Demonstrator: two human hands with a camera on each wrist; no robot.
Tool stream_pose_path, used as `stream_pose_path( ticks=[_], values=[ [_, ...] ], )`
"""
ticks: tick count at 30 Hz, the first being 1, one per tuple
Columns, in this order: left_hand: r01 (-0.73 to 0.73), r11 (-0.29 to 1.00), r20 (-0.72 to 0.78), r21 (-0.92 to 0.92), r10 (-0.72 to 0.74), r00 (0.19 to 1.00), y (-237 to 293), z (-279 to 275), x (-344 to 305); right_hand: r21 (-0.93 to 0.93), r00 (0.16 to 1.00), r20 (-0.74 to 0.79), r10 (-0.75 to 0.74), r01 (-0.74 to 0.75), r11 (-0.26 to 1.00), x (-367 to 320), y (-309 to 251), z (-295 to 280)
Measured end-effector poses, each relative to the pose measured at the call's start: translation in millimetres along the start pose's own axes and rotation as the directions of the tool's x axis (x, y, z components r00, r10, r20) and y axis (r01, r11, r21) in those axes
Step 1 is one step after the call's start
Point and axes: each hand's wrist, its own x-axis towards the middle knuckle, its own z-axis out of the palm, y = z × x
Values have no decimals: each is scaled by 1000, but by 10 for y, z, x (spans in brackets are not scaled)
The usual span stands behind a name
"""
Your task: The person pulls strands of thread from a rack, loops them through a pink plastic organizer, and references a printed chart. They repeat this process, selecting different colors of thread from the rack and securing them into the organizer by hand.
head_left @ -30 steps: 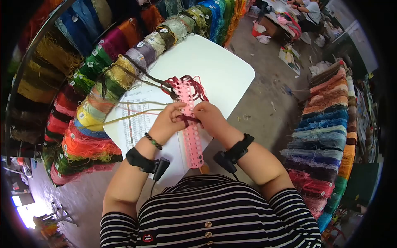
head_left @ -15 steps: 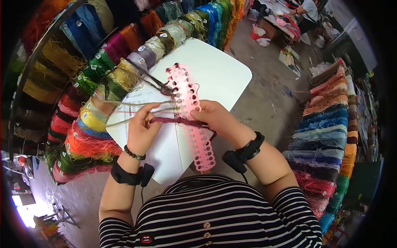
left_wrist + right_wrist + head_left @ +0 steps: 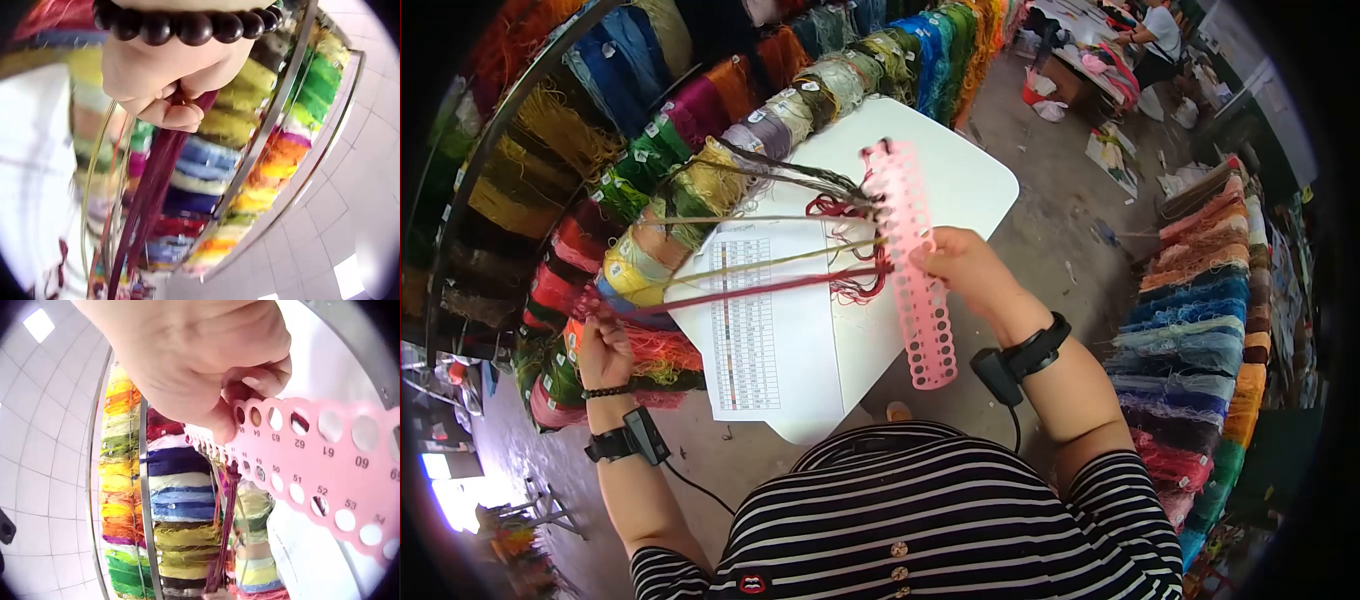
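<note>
A strand of dark red thread (image 3: 750,290) is stretched taut from a hole in a pink card (image 3: 910,250) out to the left hand (image 3: 605,350). The left wrist view shows that hand's fingers curled tightly round the end of the strand. The hand is out past the table's left edge, close in front of the hanging thread bundles.

The right hand (image 3: 965,265) pinches the card at about its middle, thumb on one face and curled fingers on the other. It holds the card lifted and tilted above the right edge of the white table (image 3: 945,170). The card is a long strip with two rows of numbered round holes. Loops of red thread hang from several holes in its upper half.

Other strands also run leftward from the card: an olive one (image 3: 780,262) just above the red strand, a pale tan one (image 3: 740,219) higher still, and a dark brown bunch (image 3: 790,175) from near the card's top.

Under the red strand a printed sheet (image 3: 745,330) lies on the table, reaching its near edge. A curved rack of coloured thread bundles (image 3: 650,150) wraps the table's left and far sides. More bundles (image 3: 1190,300) hang well off to the right.
</note>
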Motion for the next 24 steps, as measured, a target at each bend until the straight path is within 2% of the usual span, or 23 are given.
stream_pose_path(
  ticks=[3,4,5,7,8,10,11,12,13,15,17,19,21,23,24],
  values=[
    [-23,996,74,81,17,997,198,-17,156,-68,999,10,36,-35,997,98,31,101],
    [-31,999,137,41,25,990,239,56,209,60,1000,3,20,-20,998,106,-15,211],
    [-101,991,46,91,97,994,249,119,277,6,1000,1,3,-3,1000,152,4,234],
    [-212,954,-131,210,243,961,128,619,226,-100,1000,-1,-22,22,995,284,146,245],
    [-90,980,-161,178,119,980,235,418,297,-98,1000,-2,-14,14,995,363,244,230],
    [-78,896,-98,437,134,986,65,502,97,-95,1000,0,6,-6,995,484,382,238],
    [-75,828,-66,556,134,989,-40,569,-31,-106,1000,-9,24,-25,994,497,405,255],
    [-48,718,-104,695,166,981,-117,598,-154,-117,999,-21,42,-44,992,481,376,291],
    [-34,677,-105,735,164,981,-153,492,-231,-129,998,-33,62,-65,990,474,375,316],
    [-4,591,-113,807,161,981,-306,158,-373,-293,997,-67,-45,23,956,653,720,242],
    [94,592,-192,800,106,976,-546,-177,-529,-425,982,-89,-165,112,898,676,826,229],
    [283,452,-359,846,91,929,-829,6,-763,-513,948,-96,-302,213,831,578,651,334],
    [329,508,-407,796,47,912,-1097,-323,-822,-482,979,-126,-160,81,873,619,687,328],
    [325,582,-396,745,-5,918,-1276,-294,-888,-343,982,-133,-135,82,936,644,778,318],
    [304,561,-377,770,15,926,-1329,-263,-914,-312,983,-157,-96,43,949,644,793,325]
  ],
)
